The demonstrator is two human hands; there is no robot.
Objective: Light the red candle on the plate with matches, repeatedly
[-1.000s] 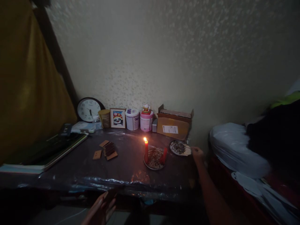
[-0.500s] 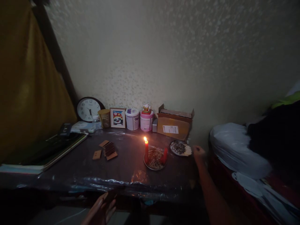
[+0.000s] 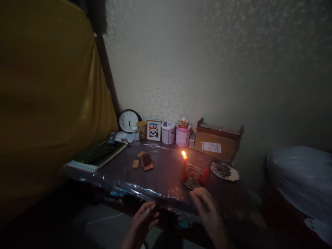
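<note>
Low at the front edge of the table, my left hand (image 3: 144,219) has its fingers curled round a small dark, flat piece that looks like a matchbox, hard to see in the gloom. My right hand (image 3: 207,209) is in front of the metal dish, thumb and fingers pinched; anything between them is too small and dark to make out. A lit red candle (image 3: 184,166) stands upright at the left of a round dish (image 3: 192,177), and a shorter, unlit red candle (image 3: 205,175) leans at its right. Dark-headed matchsticks (image 3: 225,171) lie in another round dish.
Tan and dark brown matchbox-like pieces (image 3: 145,161) lie left of the candles. At the back stand a clock (image 3: 129,121), a panda picture (image 3: 154,130), two tubs and an open cardboard box (image 3: 217,143). A dark folder (image 3: 101,154) lies left. Clear plastic covers the table.
My right hand has moved left from beside the matchstick dish to in front of the candle dish. The view has turned left, shifting things rightward. My left hand still hovers low in front.
</note>
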